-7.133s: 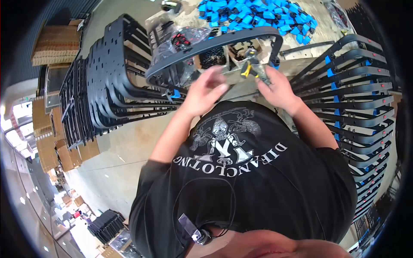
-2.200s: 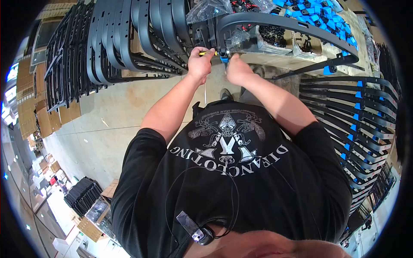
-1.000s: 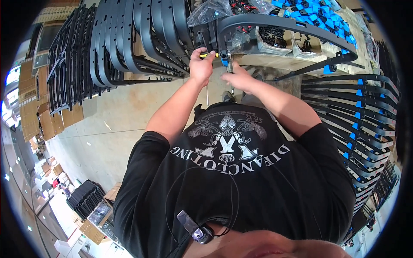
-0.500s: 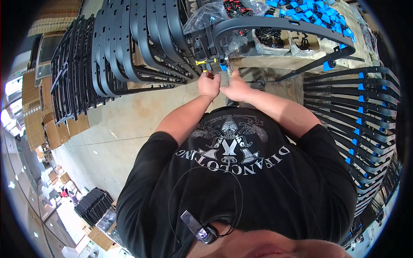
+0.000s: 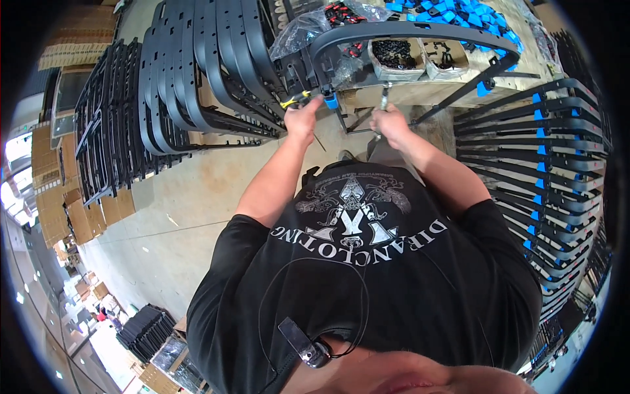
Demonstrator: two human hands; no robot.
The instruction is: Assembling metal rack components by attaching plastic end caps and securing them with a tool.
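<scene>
My left hand point(image 5: 301, 123) is closed around a yellow-and-black T-handle tool point(image 5: 294, 100), beside the end of a dark curved metal frame point(image 5: 413, 29). A blue plastic piece point(image 5: 331, 102) sits on that frame's end, just right of my left fingers. My right hand point(image 5: 391, 125) grips a slim silver tool point(image 5: 384, 98), its tip pointing away from me below the parts boxes. Its lower part is mostly hidden by my hand, and its exact kind is unclear. The frame arches over the bench edge, apart from my right hand.
Two boxes of small black parts, a left one point(image 5: 396, 69) and a right one point(image 5: 453, 71), stand on the wooden bench point(image 5: 505, 82). Blue plastic pieces point(image 5: 459, 20) are heaped behind. Dark frames point(image 5: 190, 72) are stacked at left; more frames point(image 5: 518, 134) with blue pieces stand at right.
My hands have separated: the left moved left and slightly nearer with the T-handle tool, the right moved right with the silver tool. The blue piece on the frame's end now shows more fully.
</scene>
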